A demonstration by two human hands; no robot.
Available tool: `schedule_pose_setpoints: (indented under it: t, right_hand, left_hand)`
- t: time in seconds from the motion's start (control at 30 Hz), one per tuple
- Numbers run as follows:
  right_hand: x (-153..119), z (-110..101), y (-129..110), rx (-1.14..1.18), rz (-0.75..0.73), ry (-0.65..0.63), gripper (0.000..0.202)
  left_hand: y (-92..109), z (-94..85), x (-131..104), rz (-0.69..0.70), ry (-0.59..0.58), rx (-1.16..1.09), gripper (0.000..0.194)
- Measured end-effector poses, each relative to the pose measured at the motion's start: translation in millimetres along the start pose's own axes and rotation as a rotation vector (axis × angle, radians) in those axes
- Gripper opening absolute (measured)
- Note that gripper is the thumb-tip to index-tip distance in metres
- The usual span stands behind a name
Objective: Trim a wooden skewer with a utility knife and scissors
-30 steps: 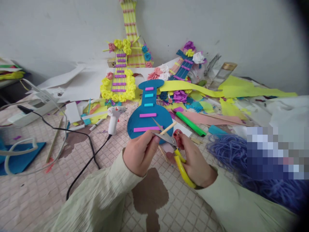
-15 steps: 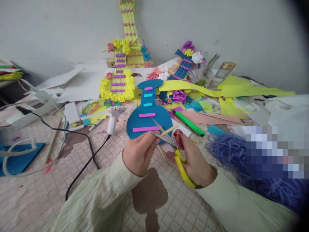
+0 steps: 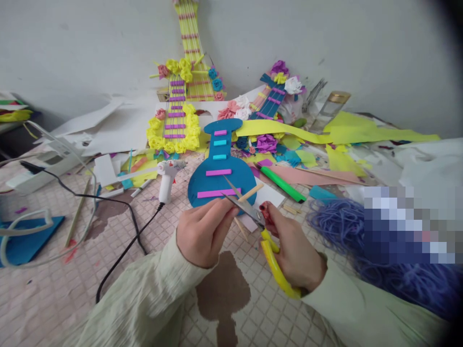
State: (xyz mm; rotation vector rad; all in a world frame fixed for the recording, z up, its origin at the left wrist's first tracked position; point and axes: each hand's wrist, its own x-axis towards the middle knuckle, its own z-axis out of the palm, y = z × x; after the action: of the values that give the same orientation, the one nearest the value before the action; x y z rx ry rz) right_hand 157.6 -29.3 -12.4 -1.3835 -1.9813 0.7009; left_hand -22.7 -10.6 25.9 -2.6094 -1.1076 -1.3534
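Observation:
My left hand (image 3: 202, 231) is closed, its thumb and fingers pinching a thin tan wooden stick (image 3: 252, 193) that points up to the right. In my right hand (image 3: 294, 246) are scissors (image 3: 277, 274) with yellow handles. Their blades stand apart across the stick, close to my left fingertips. A small dark-red patch (image 3: 265, 210) shows at my right thumb tip; what it is I cannot make out. Just beyond both hands lies a blue guitar-shaped cutout (image 3: 237, 171) with purple and light-blue strips across it.
A white glue gun (image 3: 166, 185) with a black cord stands on the left. Yellow paper ribbon (image 3: 282, 129), a green marker (image 3: 282, 184) and purple-blue yarn (image 3: 336, 226) lie to the right. Behind stand flower-trimmed paper guitars (image 3: 175, 115). A white power strip (image 3: 45, 168) sits far left.
The scissors and my right hand have shifted slightly down and right. The blades appear a little further off my left fingers. The stick stays in my left hand.

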Motion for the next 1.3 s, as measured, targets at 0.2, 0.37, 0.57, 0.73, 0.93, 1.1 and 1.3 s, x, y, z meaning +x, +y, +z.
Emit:
schedule_pose_setpoints:
  t: [0.2,0.37,0.57,0.73,0.93,1.1,1.3]
  right_hand:
    - [3.5,0.9,1.7,0.048,0.002,-0.022,0.034]
    - [4.5,1.9,0.8,0.123,-0.004,-0.044,0.033]
    - [1.8,1.7,-4.6,0.076,0.062,-0.065,0.032]
    - [0.5,2.3,-5.9,0.053,0.075,-0.068,0.026]
    - [0.7,1.8,-5.5,0.053,0.066,-0.067,0.028]
    - [4.2,1.6,-3.6,0.069,0.050,-0.065,0.037]
    - [2.7,3.6,-0.1,0.048,0.020,-0.036,0.042]
  left_hand:
    - [-1.7,0.0,1.2,0.004,-0.028,0.043,0.009]
    - [-6.4,2.0,2.0,0.031,-0.042,0.105,0.013]
    - [-6.2,4.5,1.2,0.045,-0.038,0.104,0.012]
    - [-4.8,4.3,1.9,0.027,-0.028,0.101,0.012]
    - [-3.7,2.7,0.1,0.004,-0.011,0.081,0.014]
    - [-7.3,5.5,-2.1,-0.074,-0.059,0.012,0.017]
    - [-6.9,6.4,-0.2,-0.157,-0.129,-0.164,0.022]
